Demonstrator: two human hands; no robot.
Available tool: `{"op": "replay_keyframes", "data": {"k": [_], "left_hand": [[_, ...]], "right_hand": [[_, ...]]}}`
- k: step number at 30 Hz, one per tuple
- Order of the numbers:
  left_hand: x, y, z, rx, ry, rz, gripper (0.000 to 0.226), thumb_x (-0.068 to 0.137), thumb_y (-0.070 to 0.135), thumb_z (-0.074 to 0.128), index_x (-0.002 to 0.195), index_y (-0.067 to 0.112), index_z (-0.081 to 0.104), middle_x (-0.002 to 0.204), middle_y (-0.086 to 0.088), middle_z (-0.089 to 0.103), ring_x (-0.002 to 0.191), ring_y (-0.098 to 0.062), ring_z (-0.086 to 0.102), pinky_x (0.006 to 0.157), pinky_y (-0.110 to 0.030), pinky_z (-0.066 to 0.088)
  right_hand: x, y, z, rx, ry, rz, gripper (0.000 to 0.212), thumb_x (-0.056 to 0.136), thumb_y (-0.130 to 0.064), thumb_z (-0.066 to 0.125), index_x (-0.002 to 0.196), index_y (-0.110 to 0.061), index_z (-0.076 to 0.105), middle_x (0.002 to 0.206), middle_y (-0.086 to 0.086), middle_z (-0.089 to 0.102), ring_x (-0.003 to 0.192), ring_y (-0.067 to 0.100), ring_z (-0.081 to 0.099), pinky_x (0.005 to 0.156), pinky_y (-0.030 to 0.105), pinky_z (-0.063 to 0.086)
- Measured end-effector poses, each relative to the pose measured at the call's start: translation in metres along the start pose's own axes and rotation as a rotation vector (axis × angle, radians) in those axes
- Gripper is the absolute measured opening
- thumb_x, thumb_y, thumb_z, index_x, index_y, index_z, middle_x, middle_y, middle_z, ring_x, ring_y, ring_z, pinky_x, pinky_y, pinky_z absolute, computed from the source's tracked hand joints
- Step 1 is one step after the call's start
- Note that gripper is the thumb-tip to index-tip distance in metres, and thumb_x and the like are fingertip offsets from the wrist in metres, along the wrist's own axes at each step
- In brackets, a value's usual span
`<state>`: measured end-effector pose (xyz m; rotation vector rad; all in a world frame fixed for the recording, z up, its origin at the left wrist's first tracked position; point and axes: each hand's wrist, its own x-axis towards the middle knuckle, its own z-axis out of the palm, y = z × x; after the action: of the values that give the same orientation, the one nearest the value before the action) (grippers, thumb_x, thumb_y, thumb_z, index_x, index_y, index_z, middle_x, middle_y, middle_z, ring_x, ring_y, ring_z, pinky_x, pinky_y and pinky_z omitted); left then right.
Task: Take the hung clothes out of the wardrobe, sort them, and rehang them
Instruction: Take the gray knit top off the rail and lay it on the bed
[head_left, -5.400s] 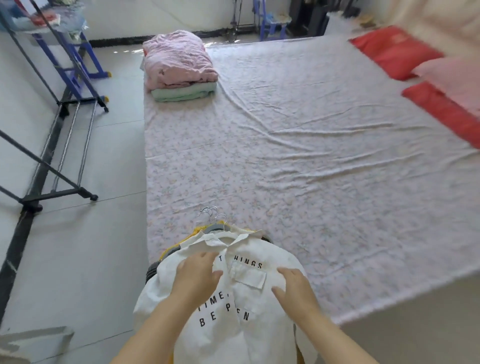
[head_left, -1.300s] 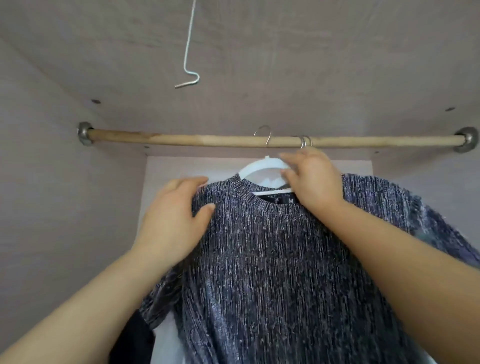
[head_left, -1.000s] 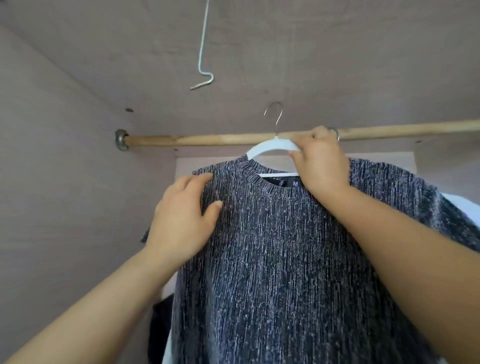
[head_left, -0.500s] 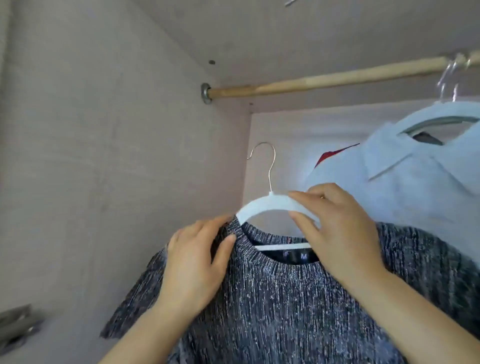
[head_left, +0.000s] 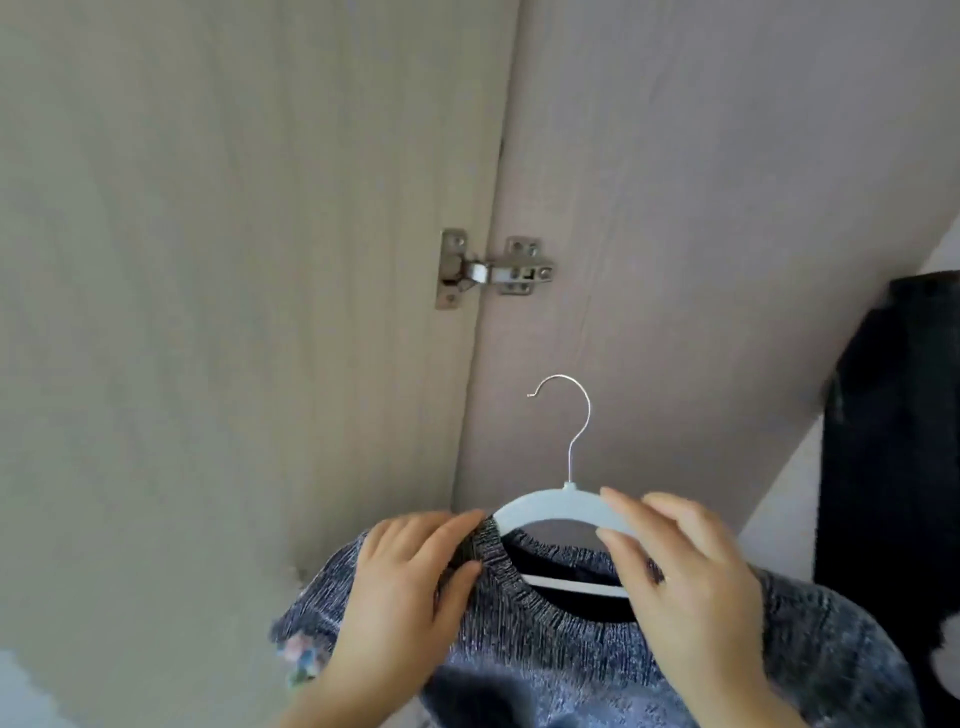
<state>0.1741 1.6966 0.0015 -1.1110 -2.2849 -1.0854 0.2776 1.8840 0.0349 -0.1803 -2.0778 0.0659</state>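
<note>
Your left hand (head_left: 405, 587) gripped the knit top (head_left: 571, 654) at its left shoulder, thumb in front and fingers over the top, just beside the collar (head_left: 501, 569). Likely reason: it pinned the fabric to the hanger arm underneath so the top couldn't slide off.

Your right hand (head_left: 685, 587) clamped the white hanger (head_left: 540, 506) on its right arm, fingers over and thumb under, at the neckline. I'd judge that hand took the weight. Your hands were apart, one each side of the neck opening, each closed on its own piece. That two-point hold suited a level hanger.

The knit top sat on the hanger, low centre in view, with its hem out of frame. The hook (head_left: 581, 415) stood upright and caught on nothing, and no rail was in view. So the top was in your hands, just in front of the wardrobe's side panel (head_left: 701, 208). My read: you were carrying it out, with sorting not yet started.

Farther back, a metal hinge (head_left: 493, 270) joined that panel to the open door (head_left: 234, 312) on the left. A dark garment (head_left: 893, 441) hung at far right. Its top was cut off, so I couldn't tell what it hung on.

Risk: the hook's open end faced the door side, so it could have snagged the door edge on the way out. There was a blurred coloured patch by the left sleeve that I couldn't identify.
</note>
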Motion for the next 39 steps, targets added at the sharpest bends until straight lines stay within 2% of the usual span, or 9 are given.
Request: {"op": "replay_keyframes", "data": {"k": [2,6,8,11,15,22,24,30,39], "left_hand": [[-0.031,-0.022,-0.019,0.077,0.021,-0.055,0.035,0.082,0.034,0.048,0.11,0.02,0.063,0.095,0.007,0.064,0.091,-0.007,0.049,0.084,-0.023,0.032],[-0.083,-0.054,-0.072,0.238,0.101,-0.225,0.034,0.081,0.033,0.048,0.105,0.018,0.066,0.093,0.006,0.065,0.089,-0.007,0.048,0.084,-0.021,0.03],[-0.106,-0.066,-0.102,0.312,0.157,-0.309,0.032,0.081,0.034,0.048,0.104,0.02,0.066,0.093,0.006,0.066,0.089,-0.007,0.048,0.084,-0.023,0.031],[-0.138,-0.08,-0.148,0.402,0.248,-0.416,0.034,0.081,0.035,0.049,0.104,0.018,0.068,0.093,0.004,0.066,0.09,-0.009,0.049,0.086,-0.028,0.034],[-0.181,-0.097,-0.208,0.53,0.346,-0.523,0.036,0.08,0.034,0.05,0.102,0.013,0.07,0.094,0.002,0.066,0.09,-0.011,0.05,0.089,-0.03,0.036],[-0.254,-0.141,-0.299,0.661,0.463,-0.682,0.034,0.081,0.033,0.051,0.1,0.012,0.07,0.092,0.001,0.066,0.09,-0.011,0.051,0.088,-0.032,0.04],[-0.274,-0.159,-0.326,0.685,0.478,-0.726,0.035,0.081,0.034,0.05,0.101,0.013,0.07,0.092,0.002,0.066,0.09,-0.01,0.051,0.088,-0.033,0.043],[-0.326,-0.218,-0.401,0.761,0.539,-0.788,0.034,0.082,0.032,0.05,0.102,0.013,0.069,0.093,0.002,0.066,0.092,-0.009,0.049,0.091,-0.026,0.032],[-0.384,-0.3,-0.491,0.856,0.631,-0.958,0.032,0.083,0.031,0.052,0.106,0.015,0.068,0.097,0.002,0.067,0.094,-0.015,0.057,0.092,-0.035,0.037]], "right_hand": [[-0.016,-0.026,0.025,0.111,-0.019,-0.004,0.026,0.08,-0.03,0.056,0.094,-0.018,0.075,0.084,0.003,0.066,0.073,0.015,0.052,0.066,0.024,0.04],[-0.032,-0.092,0.064,0.32,-0.1,-0.044,0.026,0.082,-0.032,0.056,0.096,-0.021,0.074,0.086,0.0,0.066,0.067,0.013,0.055,0.065,0.021,0.04],[-0.032,-0.13,0.079,0.43,-0.119,-0.091,0.026,0.081,-0.031,0.057,0.096,-0.019,0.074,0.086,0.0,0.066,0.071,0.011,0.053,0.066,0.022,0.04],[-0.029,-0.189,0.097,0.572,-0.159,-0.162,0.023,0.078,-0.027,0.064,0.097,-0.017,0.074,0.085,0.001,0.066,0.077,0.009,0.049,0.068,0.02,0.04],[-0.028,-0.268,0.113,0.718,-0.238,-0.256,0.029,0.072,-0.023,0.069,0.1,-0.018,0.073,0.084,0.0,0.065,0.07,0.014,0.056,0.062,0.018,0.039],[-0.037,-0.412,0.141,0.894,-0.318,-0.388,0.023,0.075,-0.022,0.074,0.098,-0.02,0.073,0.081,0.0,0.064,0.066,0.018,0.059,0.053,0.022,0.048],[-0.041,-0.455,0.152,0.926,-0.363,-0.417,0.032,0.068,-0.017,0.08,0.099,-0.02,0.073,0.08,0.0,0.064,0.065,0.019,0.059,0.052,0.022,0.048],[-0.049,-0.575,0.184,1.011,-0.427,-0.489,0.041,0.061,-0.011,0.084,0.099,-0.018,0.073,0.078,0.0,0.062,0.065,0.017,0.057,0.045,0.02,0.045],[-0.062,-0.735,0.241,1.195,-0.542,-0.547,0.036,0.065,-0.01,0.081,0.099,-0.016,0.072,0.08,0.001,0.061,0.067,0.016,0.055,0.049,0.019,0.046]]}}
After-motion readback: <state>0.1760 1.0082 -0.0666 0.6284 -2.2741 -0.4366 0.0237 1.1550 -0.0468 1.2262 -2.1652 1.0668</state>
